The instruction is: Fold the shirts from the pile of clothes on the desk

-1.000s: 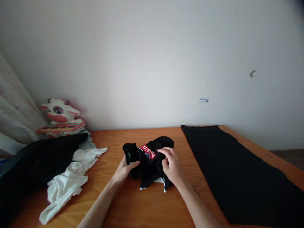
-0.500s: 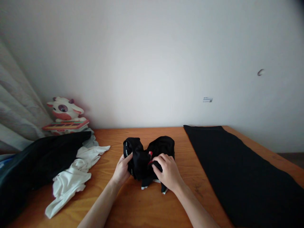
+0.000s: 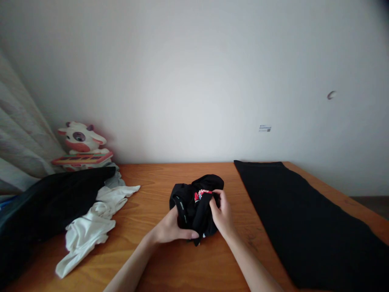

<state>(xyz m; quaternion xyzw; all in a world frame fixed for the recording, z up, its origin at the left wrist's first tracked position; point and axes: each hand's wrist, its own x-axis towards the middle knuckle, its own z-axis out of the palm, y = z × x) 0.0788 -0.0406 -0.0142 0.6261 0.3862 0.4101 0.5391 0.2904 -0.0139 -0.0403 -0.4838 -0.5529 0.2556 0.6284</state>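
A small black garment (image 3: 194, 202) with a red and white logo is bunched up in the middle of the wooden table (image 3: 158, 259). My left hand (image 3: 170, 231) cups its near left side, thumb stretched along the bottom edge. My right hand (image 3: 221, 215) grips its right side with the fingers curled into the cloth. Both hands hold the bundle pressed together between them.
A large black cloth (image 3: 306, 223) lies flat over the right part of the table. At the left lie a crumpled white garment (image 3: 91, 227) and a black garment (image 3: 45, 202). A cow toy (image 3: 82, 142) stands by the wall, a curtain (image 3: 18, 138) at far left.
The black garment has been gathered from a looser spread into a tight bundle. My left hand moved right and under its near side, and my right hand shifted up onto its right side.
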